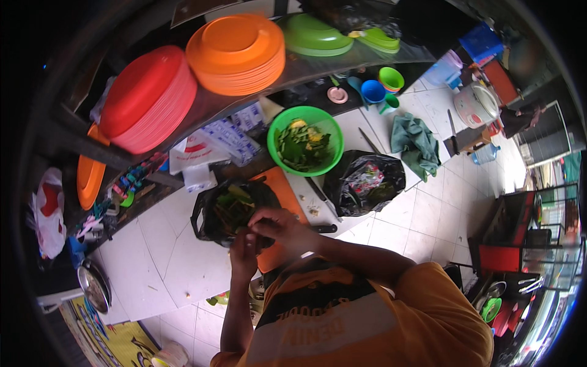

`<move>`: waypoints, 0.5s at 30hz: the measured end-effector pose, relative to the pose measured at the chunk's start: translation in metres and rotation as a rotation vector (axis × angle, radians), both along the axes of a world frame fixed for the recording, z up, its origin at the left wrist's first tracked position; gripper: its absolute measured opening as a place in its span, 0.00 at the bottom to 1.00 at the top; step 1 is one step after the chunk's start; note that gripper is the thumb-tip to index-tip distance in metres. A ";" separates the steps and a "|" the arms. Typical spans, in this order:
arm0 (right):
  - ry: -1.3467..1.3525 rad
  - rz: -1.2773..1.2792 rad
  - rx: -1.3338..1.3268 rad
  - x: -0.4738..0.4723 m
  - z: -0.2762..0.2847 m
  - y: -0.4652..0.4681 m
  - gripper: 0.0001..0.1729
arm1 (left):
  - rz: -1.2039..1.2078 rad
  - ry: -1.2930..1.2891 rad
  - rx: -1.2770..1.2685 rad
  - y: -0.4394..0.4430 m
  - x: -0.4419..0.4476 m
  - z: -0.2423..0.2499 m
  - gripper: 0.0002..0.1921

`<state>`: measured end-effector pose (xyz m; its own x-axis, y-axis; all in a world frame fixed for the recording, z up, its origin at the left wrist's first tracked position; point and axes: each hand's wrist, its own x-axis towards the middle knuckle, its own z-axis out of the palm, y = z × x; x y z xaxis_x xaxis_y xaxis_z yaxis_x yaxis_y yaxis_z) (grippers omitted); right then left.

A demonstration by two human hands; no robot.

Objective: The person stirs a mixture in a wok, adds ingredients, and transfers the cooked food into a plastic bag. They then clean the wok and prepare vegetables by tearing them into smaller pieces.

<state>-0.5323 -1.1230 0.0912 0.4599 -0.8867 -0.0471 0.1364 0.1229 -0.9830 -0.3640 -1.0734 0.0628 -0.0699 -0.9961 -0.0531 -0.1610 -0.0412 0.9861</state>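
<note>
My left hand and my right hand meet, fingers close together, over the near edge of an open black plastic bag. The bag holds green leaves and stems. What is between my fingertips is too small and dark to tell. An orange cutting board lies partly under the bag and my right forearm. Beyond it stands a green plastic basket of cut green vegetables with yellow pieces. A knife with a black handle lies beside the board.
A second black bag with scraps sits right of the basket, near a green cloth. Stacked red plates, orange plates and green plates stand on the shelf. A metal bowl rests at the counter's left end.
</note>
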 end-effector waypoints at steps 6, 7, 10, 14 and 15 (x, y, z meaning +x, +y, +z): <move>-0.185 0.082 -0.027 -0.021 0.008 -0.007 0.04 | -0.065 0.133 -0.023 -0.001 -0.022 0.036 0.18; -0.151 0.094 -0.029 -0.025 0.018 -0.005 0.04 | -0.074 0.111 -0.010 -0.002 -0.027 0.040 0.19; -0.272 -0.024 0.018 -0.045 0.016 0.002 0.05 | -0.061 -0.004 -0.014 -0.005 -0.055 0.048 0.18; -0.214 -0.236 -0.132 -0.070 0.024 0.011 0.04 | 0.019 0.060 -0.033 -0.009 -0.097 0.047 0.17; -0.139 -0.265 -0.130 -0.080 0.024 0.011 0.03 | 0.029 0.090 -0.025 -0.011 -0.110 0.047 0.17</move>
